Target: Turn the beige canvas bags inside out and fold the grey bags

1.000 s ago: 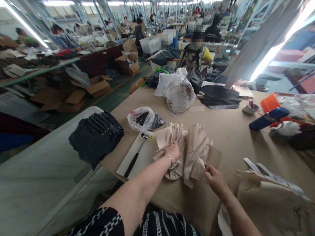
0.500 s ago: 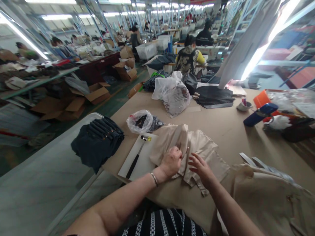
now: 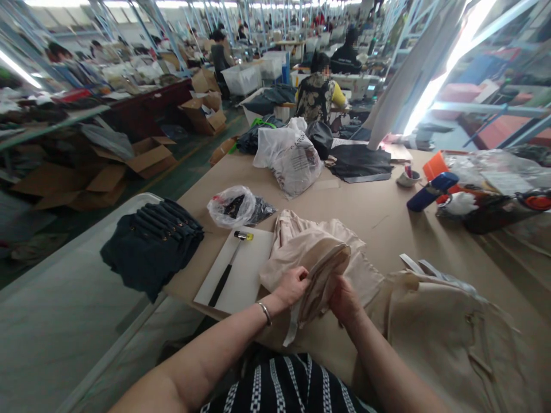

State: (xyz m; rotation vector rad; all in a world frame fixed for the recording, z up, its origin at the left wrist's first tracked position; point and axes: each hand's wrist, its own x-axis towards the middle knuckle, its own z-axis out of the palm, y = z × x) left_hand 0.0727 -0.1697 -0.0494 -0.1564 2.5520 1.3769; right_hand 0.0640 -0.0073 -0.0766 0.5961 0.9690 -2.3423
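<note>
Beige fabric piece (image 3: pixel 318 241) lies bunched on the table in front of me, with part of it lifted and folded upright between my hands. My left hand (image 3: pixel 295 285) is closed on the left side of the lifted fold. On the other side, my right hand (image 3: pixel 344 299) grips the same fold, its fingertips partly hidden behind the cloth. A pale strip (image 3: pixel 291 330) hangs down from the fabric. Left of the cloth, a mallet (image 3: pixel 228 269) with a black handle and a yellow-ended head rests on a white board (image 3: pixel 253 275).
Folded dark garments (image 3: pixel 150 246) are stacked at the left table edge. Farther back are a small open plastic bag (image 3: pixel 232 206) and a full white bag (image 3: pixel 290 158). A blue bottle (image 3: pixel 433 192) lies right; a beige bag (image 3: pixel 456 332) is near my right arm. A co-worker (image 3: pixel 316 94) sits beyond.
Both hands have taken hold of the beige fabric and raised a fold of it. My right hand, open before, has closed on the cloth. The view has shifted slightly right.
</note>
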